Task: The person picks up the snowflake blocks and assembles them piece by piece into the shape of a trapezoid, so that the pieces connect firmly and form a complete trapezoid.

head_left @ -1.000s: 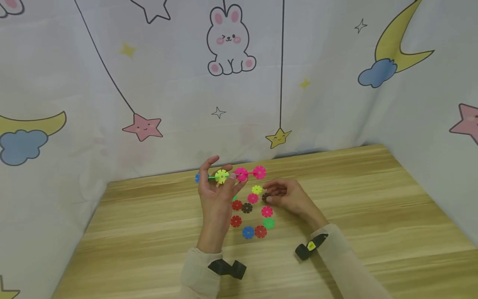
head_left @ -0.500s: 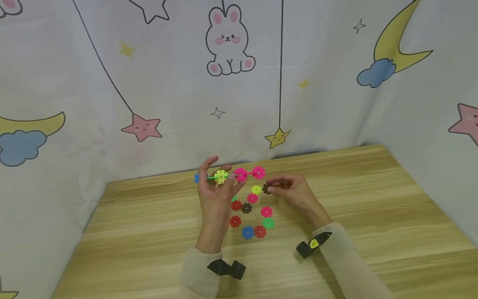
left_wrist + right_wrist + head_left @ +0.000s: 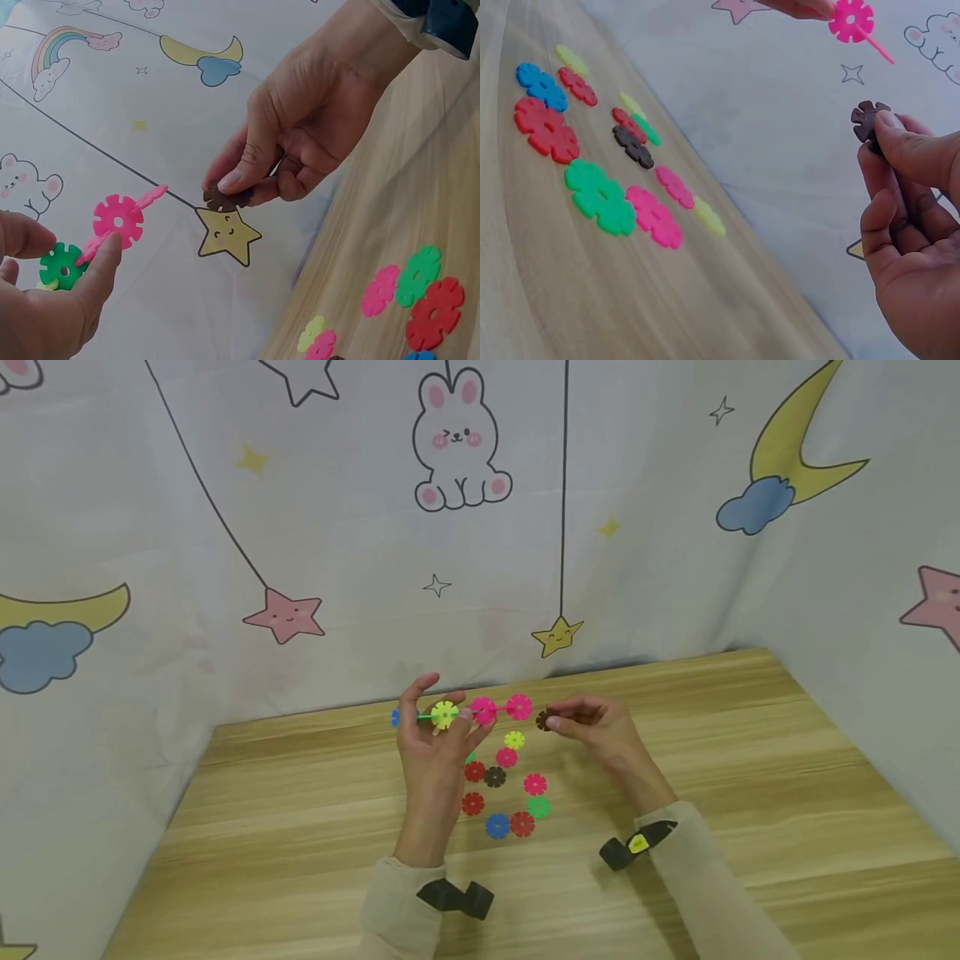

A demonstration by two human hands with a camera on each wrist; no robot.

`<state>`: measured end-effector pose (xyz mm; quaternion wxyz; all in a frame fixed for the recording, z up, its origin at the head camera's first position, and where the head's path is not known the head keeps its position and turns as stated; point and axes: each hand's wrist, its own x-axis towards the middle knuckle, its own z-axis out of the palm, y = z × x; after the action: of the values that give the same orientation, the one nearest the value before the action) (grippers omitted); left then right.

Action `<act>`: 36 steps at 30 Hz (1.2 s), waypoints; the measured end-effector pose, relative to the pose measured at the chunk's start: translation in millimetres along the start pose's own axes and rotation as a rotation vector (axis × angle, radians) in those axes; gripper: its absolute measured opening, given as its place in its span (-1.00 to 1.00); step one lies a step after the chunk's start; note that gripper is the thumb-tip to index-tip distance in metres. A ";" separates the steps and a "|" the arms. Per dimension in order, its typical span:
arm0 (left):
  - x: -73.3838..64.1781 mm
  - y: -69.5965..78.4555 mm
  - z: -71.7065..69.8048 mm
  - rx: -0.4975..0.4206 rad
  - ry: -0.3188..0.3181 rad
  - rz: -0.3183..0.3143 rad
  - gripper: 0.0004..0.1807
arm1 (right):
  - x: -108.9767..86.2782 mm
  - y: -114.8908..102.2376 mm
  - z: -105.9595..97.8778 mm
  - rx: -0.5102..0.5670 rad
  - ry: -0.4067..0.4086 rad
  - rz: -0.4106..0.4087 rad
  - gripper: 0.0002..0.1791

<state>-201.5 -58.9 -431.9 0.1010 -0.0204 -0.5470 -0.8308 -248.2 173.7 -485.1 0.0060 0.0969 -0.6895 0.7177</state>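
My left hand holds up a chain of interlocking plastic snowflake discs between thumb and fingers. Blue, yellow, green and pink pieces are slotted together in it, and a pink disc forms its right end. Fingers hide part of the chain. To the right, my right hand pinches a dark brown snowflake disc by its edge, thumb against fingertips. In the left wrist view this brown disc stays apart from the chain's pink end.
Several loose discs lie flat on the wooden table below the hands: red, blue, green, pink, yellow and dark brown. A printed cloth stands behind the table.
My right hand has lifted the dark brown disc from among the loose ones, moving it up and slightly right, level with the chain. My left hand and the chain have hardly moved.
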 end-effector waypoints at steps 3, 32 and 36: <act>0.4 -0.8 0.4 -0.003 -0.008 -0.002 -0.35 | -0.9 -3.8 -0.3 0.036 0.004 -0.022 -0.82; -0.1 -4.7 -0.6 0.017 -0.075 0.015 -0.37 | -6.6 -15.3 22.0 0.168 0.046 -0.280 -0.85; -0.7 -6.7 1.0 0.027 -0.078 0.009 -0.36 | -8.9 -18.6 25.1 0.096 0.118 -0.280 -0.89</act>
<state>-202.1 -55.4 -437.7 0.0833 -0.0538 -0.5617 -0.8214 -233.6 150.8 -467.3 0.1418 0.1502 -0.6326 0.7464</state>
